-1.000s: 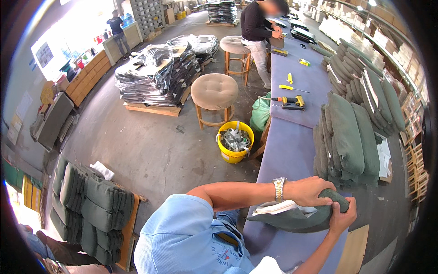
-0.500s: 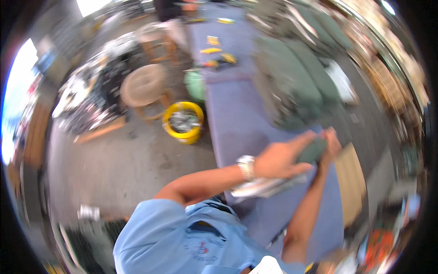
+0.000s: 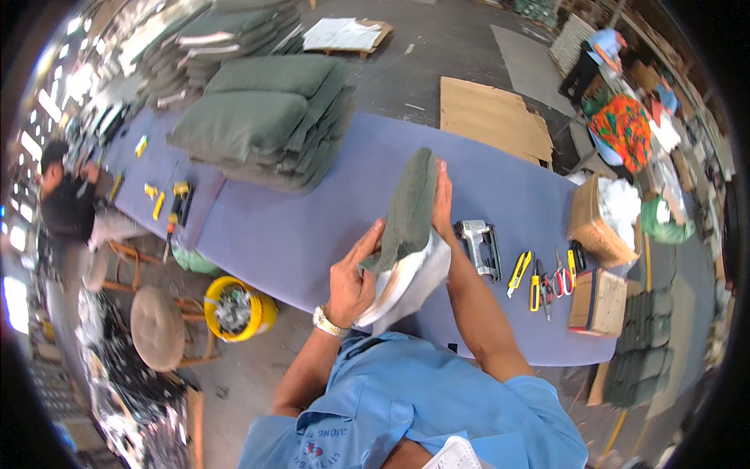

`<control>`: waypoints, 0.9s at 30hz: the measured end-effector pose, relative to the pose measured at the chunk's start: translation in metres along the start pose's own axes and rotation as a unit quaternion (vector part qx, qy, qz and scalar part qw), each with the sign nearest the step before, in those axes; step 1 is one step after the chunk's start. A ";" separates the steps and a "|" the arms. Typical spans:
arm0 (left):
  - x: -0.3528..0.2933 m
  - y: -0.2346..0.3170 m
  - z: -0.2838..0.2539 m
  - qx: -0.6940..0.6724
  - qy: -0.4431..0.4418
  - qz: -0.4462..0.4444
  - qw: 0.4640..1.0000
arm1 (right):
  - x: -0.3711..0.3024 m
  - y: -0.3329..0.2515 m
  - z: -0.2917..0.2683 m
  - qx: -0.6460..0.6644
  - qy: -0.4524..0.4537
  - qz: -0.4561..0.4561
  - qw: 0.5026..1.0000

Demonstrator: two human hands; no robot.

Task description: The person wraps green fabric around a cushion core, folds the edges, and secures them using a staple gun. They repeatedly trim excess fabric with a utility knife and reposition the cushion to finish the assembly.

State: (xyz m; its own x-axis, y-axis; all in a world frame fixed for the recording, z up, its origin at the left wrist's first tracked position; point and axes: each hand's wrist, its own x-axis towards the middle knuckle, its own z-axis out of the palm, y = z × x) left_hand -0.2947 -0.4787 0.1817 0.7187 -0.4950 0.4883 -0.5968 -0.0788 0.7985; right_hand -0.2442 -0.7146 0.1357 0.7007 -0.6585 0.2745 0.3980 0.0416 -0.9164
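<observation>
Between my two hands a dark green padded cushion (image 3: 408, 211) stands tilted on edge above the blue-covered table (image 3: 312, 250). Loose white lining cloth (image 3: 414, 285) hangs from its lower side. My left hand (image 3: 353, 280) grips the near left edge, thumb and fingers pressed against the fabric. On the other side my right hand (image 3: 442, 199) lies along the cushion's right face, its fingers partly hidden behind it. A silver staple gun (image 3: 480, 248) lies just right of my right forearm.
Green cushions are stacked (image 3: 242, 125) at the far left of the table. Yellow cutters (image 3: 519, 273), pliers (image 3: 544, 289) and scissors (image 3: 562, 277) lie right, near two cardboard boxes (image 3: 598, 301). A yellow bucket (image 3: 269, 313) and round stool (image 3: 156, 328) stand left. Another person (image 3: 66, 203) sits beyond.
My view has swung to the right, bringing the staple gun, hand tools and boxes into sight. The cushion has been tipped up on edge between my hands, showing its green side more fully.
</observation>
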 end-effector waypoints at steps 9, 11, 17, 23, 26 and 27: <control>0.061 -0.021 -0.016 -0.024 -0.026 -0.172 0.985 | -0.005 0.024 -0.004 -0.253 0.074 0.212 0.941; 0.054 -0.060 0.005 -0.015 -0.057 -0.191 0.980 | -0.022 0.071 -0.027 -0.298 0.063 0.267 0.914; 0.050 -0.105 0.076 0.038 -0.115 -0.248 0.961 | -0.009 0.059 -0.069 -0.260 0.063 0.163 0.950; 0.082 -0.131 0.098 0.007 -0.132 -0.229 0.964 | 0.013 0.012 -0.063 -0.399 -0.058 0.047 0.914; 0.091 -0.132 0.091 0.008 -0.129 -0.241 0.962 | 0.012 0.029 -0.051 -0.422 -0.050 0.036 0.904; 0.098 -0.131 0.089 0.023 -0.135 -0.254 0.957 | 0.016 0.034 -0.047 -0.432 -0.041 0.032 0.900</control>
State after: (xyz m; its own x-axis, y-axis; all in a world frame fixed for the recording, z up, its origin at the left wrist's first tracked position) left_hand -0.1776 -0.5937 0.0933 0.8053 -0.5884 -0.0732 -0.2143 -0.4039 0.8894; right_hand -0.2469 -0.7591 0.0949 0.7619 -0.6160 0.2001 -0.2301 -0.5462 -0.8054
